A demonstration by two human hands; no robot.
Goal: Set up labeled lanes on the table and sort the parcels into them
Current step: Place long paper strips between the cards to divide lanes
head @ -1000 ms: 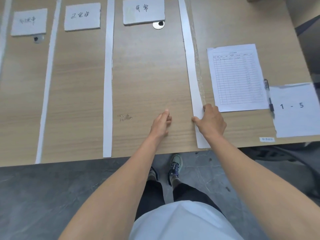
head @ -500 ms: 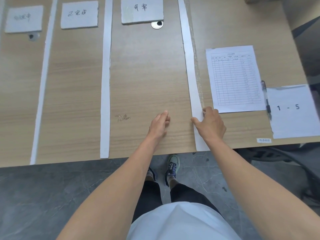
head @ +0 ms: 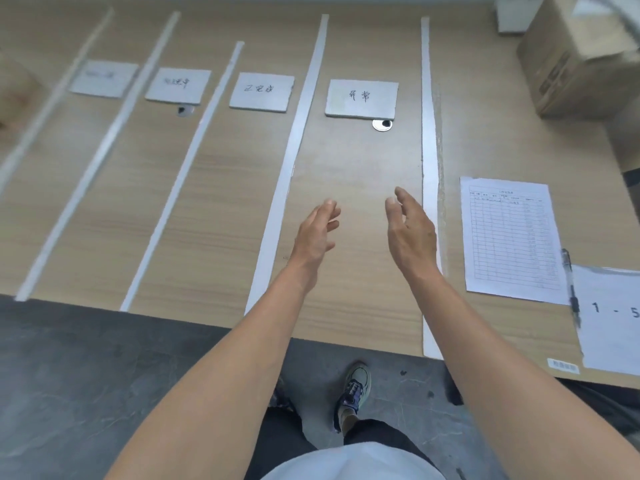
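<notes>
both hands are empty: the left hand (head: 317,233) and right hand (head: 410,233) hover with fingers loose above the table (head: 346,161), over the lane between a white strip (head: 304,109) and a second strip (head: 426,133). to my eye the lanes are laid, so fetching parcels comes next. each should land wholly between its strips and short of the label card (head: 362,98), leaving the writing readable. the four lanes hold a card each and no parcel. the only parcel-like thing i can see is a cardboard box (head: 568,64) at the far right corner, outside the lanes, contents hidden.
</notes>
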